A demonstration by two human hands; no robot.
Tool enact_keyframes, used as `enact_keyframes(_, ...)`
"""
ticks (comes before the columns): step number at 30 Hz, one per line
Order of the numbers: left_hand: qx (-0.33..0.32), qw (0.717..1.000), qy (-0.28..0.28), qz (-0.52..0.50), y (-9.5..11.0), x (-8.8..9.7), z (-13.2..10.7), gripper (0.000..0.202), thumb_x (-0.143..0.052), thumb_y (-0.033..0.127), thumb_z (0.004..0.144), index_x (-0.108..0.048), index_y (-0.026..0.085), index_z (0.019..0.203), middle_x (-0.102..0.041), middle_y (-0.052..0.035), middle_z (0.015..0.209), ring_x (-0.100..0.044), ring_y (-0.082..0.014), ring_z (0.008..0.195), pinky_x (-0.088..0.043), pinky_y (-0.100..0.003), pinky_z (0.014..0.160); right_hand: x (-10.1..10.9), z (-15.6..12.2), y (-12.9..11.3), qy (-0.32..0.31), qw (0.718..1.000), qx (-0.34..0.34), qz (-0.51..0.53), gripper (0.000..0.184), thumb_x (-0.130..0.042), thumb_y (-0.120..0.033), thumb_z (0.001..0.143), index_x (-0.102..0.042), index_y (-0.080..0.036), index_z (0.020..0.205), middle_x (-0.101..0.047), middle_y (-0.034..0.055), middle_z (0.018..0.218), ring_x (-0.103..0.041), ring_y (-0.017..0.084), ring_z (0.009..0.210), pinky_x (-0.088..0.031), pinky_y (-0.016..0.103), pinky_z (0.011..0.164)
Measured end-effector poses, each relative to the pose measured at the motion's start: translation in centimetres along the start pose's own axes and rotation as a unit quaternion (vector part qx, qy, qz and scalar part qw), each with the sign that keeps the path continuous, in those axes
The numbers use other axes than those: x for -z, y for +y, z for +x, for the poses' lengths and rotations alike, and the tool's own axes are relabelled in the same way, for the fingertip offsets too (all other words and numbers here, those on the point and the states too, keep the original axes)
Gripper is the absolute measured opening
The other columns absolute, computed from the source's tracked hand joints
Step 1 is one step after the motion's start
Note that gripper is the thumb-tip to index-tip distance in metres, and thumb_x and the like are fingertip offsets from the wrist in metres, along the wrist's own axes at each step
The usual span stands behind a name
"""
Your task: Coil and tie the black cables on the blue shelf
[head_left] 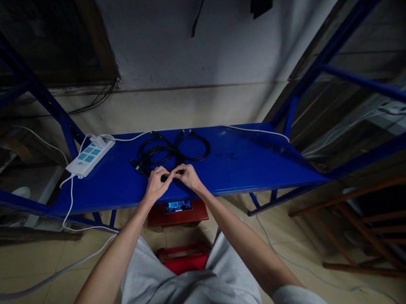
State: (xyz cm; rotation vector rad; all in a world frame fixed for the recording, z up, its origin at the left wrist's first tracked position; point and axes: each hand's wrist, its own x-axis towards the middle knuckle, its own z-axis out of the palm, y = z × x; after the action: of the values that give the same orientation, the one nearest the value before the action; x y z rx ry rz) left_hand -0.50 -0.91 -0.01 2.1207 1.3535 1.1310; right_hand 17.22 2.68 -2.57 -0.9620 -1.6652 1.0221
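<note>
Over the front part of the blue shelf (259,163), my left hand (157,182) and my right hand (189,176) meet fingertip to fingertip. Both are pinched closed. Whatever lies between the fingers is too small and dark to make out. Just behind them lie coiled black cables (149,153), with one loop overlapping another. A further round loop of black cable (208,146) spreads to the right, and connector ends show at its top. Part of the coils is hidden behind my hands.
A white power strip (87,162) with blue sockets lies at the shelf's left end, a plug in it. A white cord (257,129) runs along the back edge. Blue posts (290,117) frame both sides. Below are a lit phone (178,206) and a red-brown stool (156,220).
</note>
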Motion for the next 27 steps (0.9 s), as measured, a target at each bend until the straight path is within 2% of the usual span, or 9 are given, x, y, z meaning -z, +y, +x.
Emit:
enact_keyframes(6, 0.003, 1.0, -0.006, 0.016, -0.5, -0.2, 0.0, 0.02, -0.055, 0.029, 0.097, -0.067, 0.021, 0.083, -0.067, -0.0038, 0.09, -0.062, -0.0204, 0.09, -0.045, -0.037, 0.088, 0.0, 0.0, -0.3, -0.014, 1.0, 0.002, 0.012, 0.026, -0.075, -0.044, 0.081, -0.076, -0.018, 0.082, -0.074, 0.007, 0.083, -0.065, 0.021, 0.079, -0.048, 0.031, 0.075)
enact_keyframes(10, -0.002, 1.0, -0.004, 0.025, -0.6, -0.3, 0.0, 0.021, -0.053, 0.022, 0.096, -0.065, 0.02, 0.079, -0.066, -0.0038, 0.09, -0.062, -0.0207, 0.092, -0.044, -0.036, 0.087, -0.1, 0.0, -0.7, -0.007, 1.0, -0.002, 0.011, 0.037, -0.078, -0.045, 0.079, -0.073, -0.018, 0.105, -0.072, 0.0026, 0.079, -0.063, 0.017, 0.072, -0.045, 0.027, 0.069)
enact_keyframes(11, -0.004, 1.0, -0.002, 0.026, -0.6, -0.3, 0.0, 0.02, -0.053, 0.021, 0.095, -0.065, 0.02, 0.079, -0.066, -0.0039, 0.09, -0.062, -0.0207, 0.091, -0.044, -0.036, 0.087, -0.1, 0.0, -0.7, -0.001, 1.0, 0.001, 0.001, 0.038, -0.078, -0.045, 0.08, -0.072, -0.018, 0.106, -0.071, 0.0021, 0.077, -0.062, 0.017, 0.07, -0.044, 0.027, 0.068)
enact_keyframes(16, -0.004, 1.0, 0.005, -0.012, -0.6, -0.2, 0.1, 0.019, -0.055, 0.02, 0.094, -0.065, 0.02, 0.078, -0.066, -0.0042, 0.088, -0.062, -0.0192, 0.085, -0.047, -0.034, 0.083, -0.2, 0.0, -0.8, 0.017, 0.998, 0.009, -0.057, 0.029, -0.075, -0.046, 0.082, -0.075, -0.018, 0.079, -0.072, 0.0055, 0.079, -0.058, 0.017, 0.069, -0.044, 0.029, 0.069)
enact_keyframes(27, 0.02, 0.998, 0.044, -0.04, -1.1, -0.4, 0.2, 0.016, -0.062, 0.026, 0.092, -0.063, 0.02, 0.077, -0.062, -0.0025, 0.083, -0.059, -0.0184, 0.083, -0.046, -0.032, 0.077, -0.3, -0.2, -0.7, 0.026, 0.996, 0.023, -0.084, 0.014, -0.067, -0.031, 0.085, -0.071, -0.019, 0.08, -0.071, 0.0041, 0.082, -0.06, 0.017, 0.076, -0.045, 0.029, 0.074)
